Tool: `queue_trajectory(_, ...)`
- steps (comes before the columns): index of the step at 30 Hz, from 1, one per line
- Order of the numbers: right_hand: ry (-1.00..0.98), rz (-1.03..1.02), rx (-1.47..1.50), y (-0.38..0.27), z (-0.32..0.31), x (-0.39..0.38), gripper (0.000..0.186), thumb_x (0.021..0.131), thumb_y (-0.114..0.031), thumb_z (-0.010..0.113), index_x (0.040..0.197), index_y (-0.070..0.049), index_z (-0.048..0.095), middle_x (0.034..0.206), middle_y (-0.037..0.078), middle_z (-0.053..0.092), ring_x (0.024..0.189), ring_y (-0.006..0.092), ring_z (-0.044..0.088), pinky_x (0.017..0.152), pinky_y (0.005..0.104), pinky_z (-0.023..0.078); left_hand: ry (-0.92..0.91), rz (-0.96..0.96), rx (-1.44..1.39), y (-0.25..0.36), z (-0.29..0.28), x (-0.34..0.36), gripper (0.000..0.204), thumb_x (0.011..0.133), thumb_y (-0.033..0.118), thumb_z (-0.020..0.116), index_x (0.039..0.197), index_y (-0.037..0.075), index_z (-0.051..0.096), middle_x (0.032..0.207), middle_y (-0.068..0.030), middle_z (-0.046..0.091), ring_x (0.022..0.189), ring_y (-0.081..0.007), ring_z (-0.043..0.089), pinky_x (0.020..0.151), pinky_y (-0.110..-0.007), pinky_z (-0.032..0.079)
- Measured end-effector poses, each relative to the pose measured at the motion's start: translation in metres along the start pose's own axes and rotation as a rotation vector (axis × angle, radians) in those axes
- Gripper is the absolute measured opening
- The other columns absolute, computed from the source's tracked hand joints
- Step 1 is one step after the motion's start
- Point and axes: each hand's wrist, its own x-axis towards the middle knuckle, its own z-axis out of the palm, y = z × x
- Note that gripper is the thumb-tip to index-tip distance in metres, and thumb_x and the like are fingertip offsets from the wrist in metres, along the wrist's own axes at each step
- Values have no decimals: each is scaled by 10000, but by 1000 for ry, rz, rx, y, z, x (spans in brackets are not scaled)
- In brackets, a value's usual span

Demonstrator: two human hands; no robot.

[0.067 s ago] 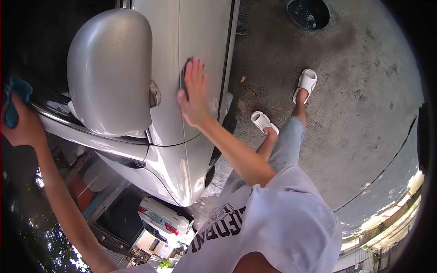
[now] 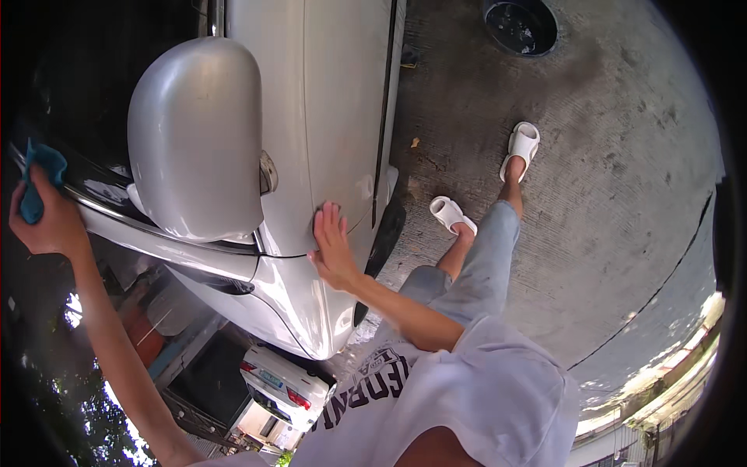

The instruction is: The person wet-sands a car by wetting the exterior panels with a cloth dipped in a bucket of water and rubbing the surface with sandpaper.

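At the far left, my left hand point(image 2: 50, 218) grips a blue cloth point(image 2: 48, 161) beside the silver car's dark window point(image 2: 74, 70) and its trim. The rounded side mirror point(image 2: 194, 132) sits between my hands. My right hand point(image 2: 333, 249) lies with fingers apart against the silver body panel point(image 2: 342, 117), just right of the mirror's lower end and close to a panel seam, holding nothing.
A dark round tub point(image 2: 520, 25) stands on the grey concrete ground point(image 2: 615, 194) at the upper right. My legs, in white slides point(image 2: 522, 144), stand beside the car. A white car point(image 2: 284, 389) and leafy trees show behind, toward the lower left.
My right hand has moved down along the panel toward me, from beside the mirror to near its lower end. My left hand has shifted slightly down and right with the cloth.
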Motion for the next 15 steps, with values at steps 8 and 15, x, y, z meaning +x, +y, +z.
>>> queue_trajectory(8, 304, -161, -17, -24, -178, 265, 660, 1031, -329, 364, 1560, -38, 98, 1631, 196, 66, 1502, 393, 49, 1174, 597, 53, 58, -209, -327, -13, 8, 5, 394, 739, 369, 853, 848, 6, 744, 867, -80, 748, 783, -210, 721, 745, -311, 546)
queue_trajectory(15, 24, 167, 132, -18, 5, 0, 804, 1003, -436, 410, 1570, -58, -17, 1634, 201, -61, 1500, 420, -50, 1130, 662, 4, 71, -234, -328, -3, -15, 17, 335, 741, 293, 868, 852, 22, 705, 881, -73, 707, 807, -206, 680, 762, -318, 544)
